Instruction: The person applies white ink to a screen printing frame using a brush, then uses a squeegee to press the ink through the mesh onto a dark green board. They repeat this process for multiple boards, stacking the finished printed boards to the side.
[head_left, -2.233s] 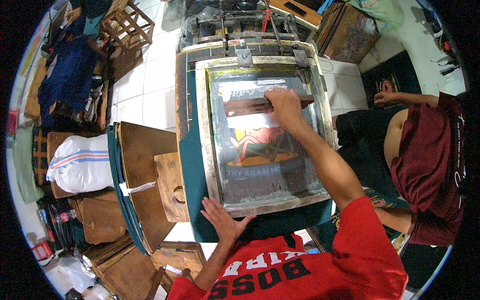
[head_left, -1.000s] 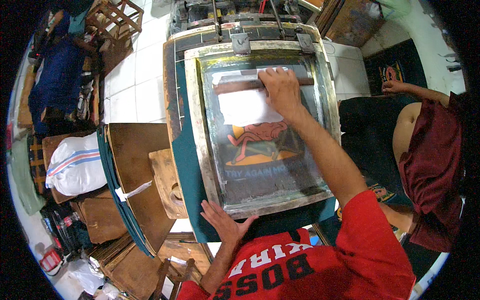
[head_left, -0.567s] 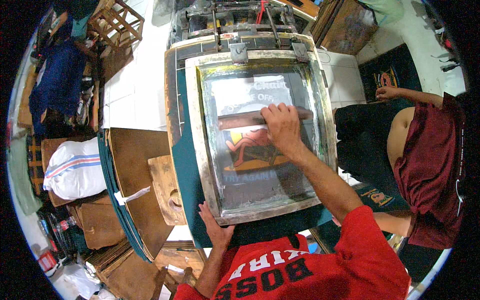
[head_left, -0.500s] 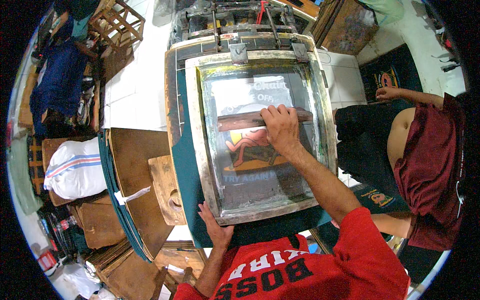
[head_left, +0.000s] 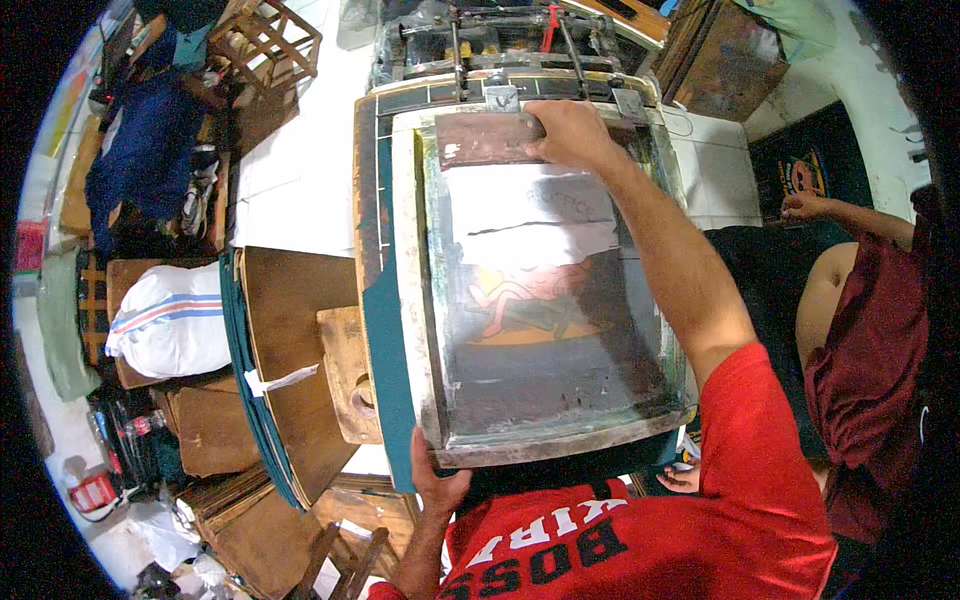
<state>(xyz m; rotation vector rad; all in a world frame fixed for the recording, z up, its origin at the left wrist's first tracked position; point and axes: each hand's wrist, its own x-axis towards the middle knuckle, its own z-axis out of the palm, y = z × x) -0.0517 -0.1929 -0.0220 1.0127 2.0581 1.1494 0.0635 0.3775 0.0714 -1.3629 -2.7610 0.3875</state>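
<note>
- One right hand (head_left: 568,132), clasped round one squeegee (head_left: 480,142) at the far end of one frame (head_left: 410,300); fingers hooked over the top edge, seemingly for a firm hold on so broad a blade.
- One left hand (head_left: 438,485), well apart from the right, holding nothing, thumb and fingers parted at the near left corner of the frame, perhaps as a steadying brace. Touching the frame or only just beside it: hard to tell from this angle.
- Between the hands, one mesh (head_left: 540,395) within the frame; white ink (head_left: 545,205) on the near side of the squeegee, and one picture (head_left: 540,300) in pink and orange, dim through the mesh.
- Just beyond the right hand, two clamps (head_left: 503,98) on the far rail, presumably to keep the frame in line; two rods (head_left: 458,55) behind them.
- Beyond the left hand, under the frame, one green cloth (head_left: 402,400) over one board (head_left: 367,200), likely for a flat bed.
- Farther left of the left hand, one sack (head_left: 175,325) and several panels (head_left: 290,360).
- Right of the right hand, one co-worker (head_left: 865,330) in maroon.
</note>
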